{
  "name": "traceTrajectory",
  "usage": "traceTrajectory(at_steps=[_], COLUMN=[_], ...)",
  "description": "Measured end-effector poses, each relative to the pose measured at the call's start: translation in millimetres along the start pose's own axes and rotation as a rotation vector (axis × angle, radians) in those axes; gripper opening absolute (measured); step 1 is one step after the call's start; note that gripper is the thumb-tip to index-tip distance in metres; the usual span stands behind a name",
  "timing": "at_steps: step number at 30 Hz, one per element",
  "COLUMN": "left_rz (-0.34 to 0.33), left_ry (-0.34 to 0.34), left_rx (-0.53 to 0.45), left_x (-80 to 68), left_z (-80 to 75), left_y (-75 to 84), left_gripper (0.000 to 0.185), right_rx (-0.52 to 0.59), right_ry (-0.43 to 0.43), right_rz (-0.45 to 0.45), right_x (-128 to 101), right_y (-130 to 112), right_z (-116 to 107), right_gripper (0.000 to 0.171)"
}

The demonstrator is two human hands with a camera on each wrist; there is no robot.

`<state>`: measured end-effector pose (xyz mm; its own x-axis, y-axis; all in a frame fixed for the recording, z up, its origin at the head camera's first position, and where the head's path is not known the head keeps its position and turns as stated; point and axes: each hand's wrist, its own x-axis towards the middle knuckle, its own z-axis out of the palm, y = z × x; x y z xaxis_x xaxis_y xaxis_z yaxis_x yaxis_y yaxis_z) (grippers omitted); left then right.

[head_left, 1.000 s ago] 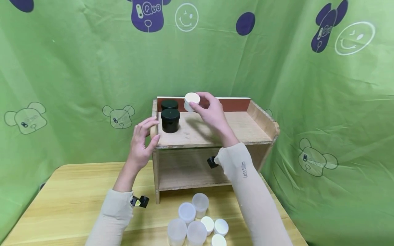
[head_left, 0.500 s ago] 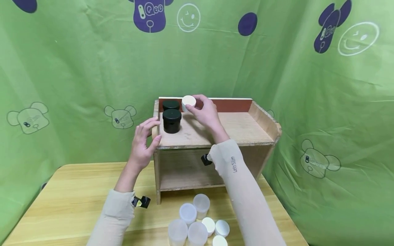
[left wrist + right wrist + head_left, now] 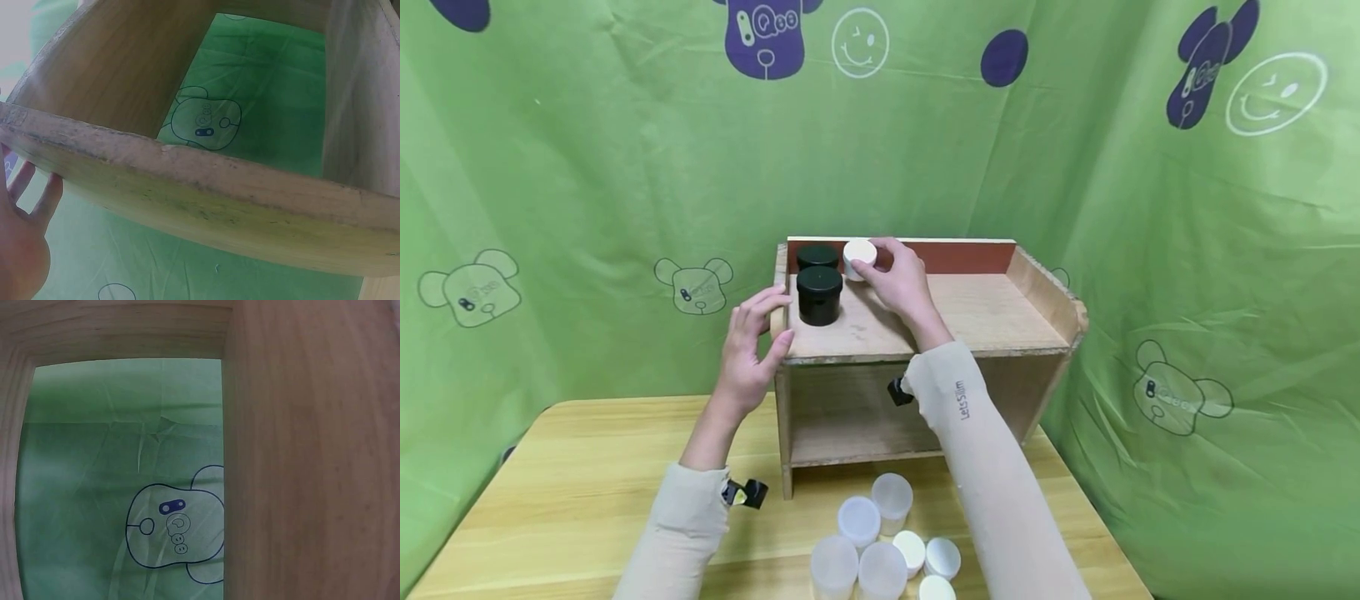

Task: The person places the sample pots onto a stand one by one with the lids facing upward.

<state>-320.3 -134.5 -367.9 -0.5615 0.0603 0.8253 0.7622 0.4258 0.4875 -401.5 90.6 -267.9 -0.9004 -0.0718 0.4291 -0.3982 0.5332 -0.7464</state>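
Observation:
My right hand [image 3: 898, 279] pinches a small white lidded jar [image 3: 859, 257] from its right side, thumb in front, low over the back of the wooden shelf's top [image 3: 970, 312]. Left of it, two black lidded jars stand one behind the other: the front black jar [image 3: 819, 296] partly hides the rear black jar [image 3: 817, 256]. With thumb and fingers spread, my left hand [image 3: 748, 350] rests against the shelf's left side panel [image 3: 779, 333]. The left wrist view also catches those fingers [image 3: 47, 203] at the wood. In the right wrist view the hand and jar are out of sight.
Several frosted clear containers [image 3: 859, 521] and a few small white jars [image 3: 942, 558] stand on the wooden table [image 3: 587, 492] before the shelf unit. Below the top is an open compartment [image 3: 850, 417]. Raised side walls [image 3: 1045, 296] and a red back strip [image 3: 962, 257] edge the top.
My right hand has brought the white jar left and down, close to the shelf top beside the black jars. My left hand has stayed at the side panel.

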Motion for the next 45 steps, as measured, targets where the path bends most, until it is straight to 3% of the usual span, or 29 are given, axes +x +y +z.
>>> traceTrajectory(at_steps=[20, 45], left_rz=[0.010, 0.000], left_ry=[0.010, 0.010], left_rx=[0.002, 0.011], left_x=[3.4, -0.3], left_z=[-0.4, 0.5], left_y=[-1.4, -1.0], left_gripper=[0.046, 0.045], right_rx=[-0.038, -0.110], right_ry=[0.000, -0.039], right_rz=[-0.023, 0.030], right_x=[2.9, 0.6], right_y=[1.7, 3.5], right_z=[2.2, 4.2], right_gripper=[0.046, 0.047])
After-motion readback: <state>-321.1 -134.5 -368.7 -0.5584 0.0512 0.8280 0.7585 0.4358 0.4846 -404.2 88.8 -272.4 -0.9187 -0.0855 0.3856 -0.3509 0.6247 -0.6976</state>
